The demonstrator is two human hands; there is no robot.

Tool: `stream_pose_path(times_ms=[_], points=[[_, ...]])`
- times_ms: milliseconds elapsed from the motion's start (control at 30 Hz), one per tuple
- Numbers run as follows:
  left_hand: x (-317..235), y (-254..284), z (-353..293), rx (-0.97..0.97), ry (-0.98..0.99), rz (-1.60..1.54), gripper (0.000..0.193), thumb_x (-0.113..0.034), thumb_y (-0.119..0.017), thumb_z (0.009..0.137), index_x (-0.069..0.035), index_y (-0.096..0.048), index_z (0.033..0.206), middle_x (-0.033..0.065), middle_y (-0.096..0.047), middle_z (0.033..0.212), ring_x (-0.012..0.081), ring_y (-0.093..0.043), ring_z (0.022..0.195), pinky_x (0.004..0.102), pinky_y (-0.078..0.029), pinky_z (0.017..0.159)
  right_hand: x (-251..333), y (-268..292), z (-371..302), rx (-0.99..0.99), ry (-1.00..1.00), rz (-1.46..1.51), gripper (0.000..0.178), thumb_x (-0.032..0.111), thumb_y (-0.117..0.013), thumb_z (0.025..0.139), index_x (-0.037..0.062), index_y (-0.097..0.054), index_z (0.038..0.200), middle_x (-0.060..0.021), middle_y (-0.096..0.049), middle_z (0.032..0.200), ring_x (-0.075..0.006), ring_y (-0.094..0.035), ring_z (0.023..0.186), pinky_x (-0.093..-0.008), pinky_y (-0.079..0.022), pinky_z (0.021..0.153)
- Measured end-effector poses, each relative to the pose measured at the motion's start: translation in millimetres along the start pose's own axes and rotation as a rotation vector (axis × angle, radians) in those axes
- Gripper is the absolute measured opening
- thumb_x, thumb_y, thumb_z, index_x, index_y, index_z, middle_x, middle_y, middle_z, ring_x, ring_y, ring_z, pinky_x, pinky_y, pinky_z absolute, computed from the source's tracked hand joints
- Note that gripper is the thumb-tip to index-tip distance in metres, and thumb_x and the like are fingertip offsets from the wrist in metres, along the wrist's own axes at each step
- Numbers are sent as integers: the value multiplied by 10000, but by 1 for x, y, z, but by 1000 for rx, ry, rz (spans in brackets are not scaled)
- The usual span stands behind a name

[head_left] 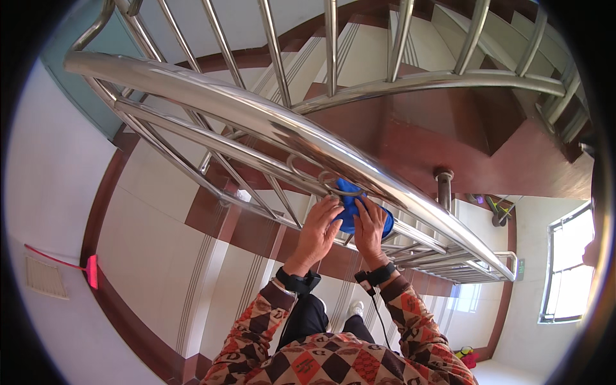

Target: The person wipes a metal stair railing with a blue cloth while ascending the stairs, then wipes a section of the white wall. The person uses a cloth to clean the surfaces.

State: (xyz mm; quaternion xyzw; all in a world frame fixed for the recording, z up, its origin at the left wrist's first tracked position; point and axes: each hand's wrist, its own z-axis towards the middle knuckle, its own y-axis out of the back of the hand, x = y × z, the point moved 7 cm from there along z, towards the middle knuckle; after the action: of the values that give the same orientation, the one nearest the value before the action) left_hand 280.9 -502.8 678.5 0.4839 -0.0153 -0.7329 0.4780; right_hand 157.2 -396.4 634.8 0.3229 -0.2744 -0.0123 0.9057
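A blue cloth [347, 224] is bunched around a lower bar of the metal stair railing, beside its curled scroll ornaments [300, 168]. My left hand [316, 228] is closed at the cloth's left side, fingertips by a scroll and thumb against the cloth. From the right, my right hand [367, 232] grips the same cloth, its fingers bent over the fabric. Just beyond both hands runs the thick, shiny handrail [282, 122], slanting down to the right. The cloth partly hides the bar, and some fingertips are out of sight.
Pale steps with dark red edges [212, 295] descend under me. Another flight [359, 51] rises behind upright bars [332, 48]. A pink-headed tool with a red handle [92, 272] is at the left wall. At the right are a window [567, 263] and a post [443, 189].
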Motion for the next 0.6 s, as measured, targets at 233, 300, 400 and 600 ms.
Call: stream_pose_path(times_ms=[233, 300, 400, 600], points=[[3, 80, 15, -99, 17, -12, 264, -123, -553, 1046, -21, -656, 1268, 162, -626, 1357, 341, -532, 1367, 393, -489, 1061, 47, -28, 0, -186, -428, 281, 345, 62, -620, 956, 20, -655, 1297, -183, -617, 1316, -357, -539, 1252, -424, -419, 1076], [0, 104, 11, -142, 43, -33, 263, -132, -542, 1056, -20, -657, 1264, 161, -632, 1350, 338, -538, 1362, 390, -492, 1062, 60, -26, 0, -166, -488, 386, 322, 87, -601, 986, 0, -649, 1292, -183, -626, 1295, -341, -581, 1215, -400, -451, 1045], [1, 142, 11, -215, 94, -16, 251, -135, -547, 1055, -12, -660, 1243, 174, -650, 1308, 352, -557, 1330, 403, -486, 1066, 87, -28, 7, -141, -553, 475, 312, 137, -595, 1006, -27, -655, 1264, -187, -644, 1293, -337, -636, 1167, -378, -493, 1002], [2, 184, 20, -302, 128, -9, 246, -155, -557, 1059, -7, -666, 1223, 177, -663, 1283, 368, -565, 1317, 410, -494, 1050, 137, -30, 44, -58, -542, 497, 298, 158, -596, 1009, -30, -669, 1229, -216, -682, 1239, -373, -671, 1130, -390, -515, 972]])
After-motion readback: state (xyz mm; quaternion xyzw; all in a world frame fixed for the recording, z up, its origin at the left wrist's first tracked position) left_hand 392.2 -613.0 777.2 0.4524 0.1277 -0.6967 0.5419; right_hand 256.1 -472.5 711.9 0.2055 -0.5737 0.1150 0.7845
